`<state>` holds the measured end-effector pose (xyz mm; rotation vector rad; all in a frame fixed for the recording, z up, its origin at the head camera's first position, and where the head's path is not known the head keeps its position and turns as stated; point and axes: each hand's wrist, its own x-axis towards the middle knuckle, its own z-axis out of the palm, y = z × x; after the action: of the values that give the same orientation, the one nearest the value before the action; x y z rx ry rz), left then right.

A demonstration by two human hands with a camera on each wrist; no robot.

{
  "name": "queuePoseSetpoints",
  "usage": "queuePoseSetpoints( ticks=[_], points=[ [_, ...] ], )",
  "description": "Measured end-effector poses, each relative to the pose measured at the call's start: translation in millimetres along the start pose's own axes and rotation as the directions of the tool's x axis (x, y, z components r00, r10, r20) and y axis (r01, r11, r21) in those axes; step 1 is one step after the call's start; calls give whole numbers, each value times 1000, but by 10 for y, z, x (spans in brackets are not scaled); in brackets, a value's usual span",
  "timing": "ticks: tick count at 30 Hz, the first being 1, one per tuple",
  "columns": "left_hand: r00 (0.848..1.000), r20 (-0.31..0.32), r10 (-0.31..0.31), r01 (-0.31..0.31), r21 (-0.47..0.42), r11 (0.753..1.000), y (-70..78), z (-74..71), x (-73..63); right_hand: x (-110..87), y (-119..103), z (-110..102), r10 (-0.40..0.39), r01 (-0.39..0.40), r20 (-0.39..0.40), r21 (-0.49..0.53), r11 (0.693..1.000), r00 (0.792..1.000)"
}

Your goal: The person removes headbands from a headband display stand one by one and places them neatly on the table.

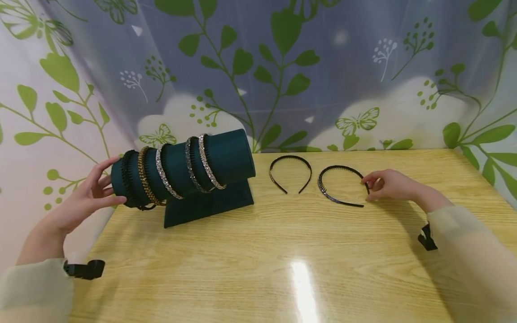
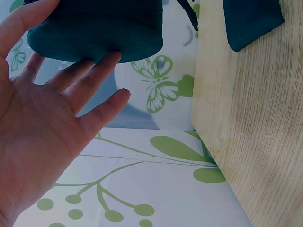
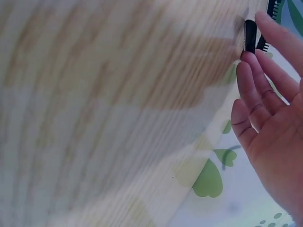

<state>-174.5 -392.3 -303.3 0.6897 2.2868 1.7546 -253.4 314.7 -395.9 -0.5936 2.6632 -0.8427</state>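
A: Hands?

B: Left hand [image 1: 85, 196] is holding the green velvet headband stand [image 1: 234, 154] at nine o'clock, thumb and fingers bracketing one end, little finger hanging free. Right hand [image 1: 391, 184] is pinching the jewelled black headband [image 1: 332, 198] near one tip, between three and four o'clock.

A: Weak points?

B: One-leg pinch is risking a swivel or slip. Second black headband [image 1: 290, 156] is lying just beside, at the first's nine o'clock; a swinging band could be snagging it. Careless pushing might be tipping the stand, or shaking loose the silver rhinestone headband [image 1: 205, 160] toward its three o'clock end.
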Motion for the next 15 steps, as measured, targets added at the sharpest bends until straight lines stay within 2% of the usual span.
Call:
queuePoseSetpoints(
  ticks=[3, 8, 15],
  points=[
    [1000, -4, -5, 5, 3, 1000, 2, 3, -4, -22, -3, 1, -4, 4, 9, 17, 1000, 1000],
    [1000, -6, -8, 7, -2, 1000, 3, 1, -10, -19, 1, 18, -6, 6, -19, 15, 1000, 1000],
    [1000, -13, -18, 18, 11, 1000, 5, 7, -10, 21, -13, 46, 28, -29, -56, -3, 1000, 998]
  ],
)
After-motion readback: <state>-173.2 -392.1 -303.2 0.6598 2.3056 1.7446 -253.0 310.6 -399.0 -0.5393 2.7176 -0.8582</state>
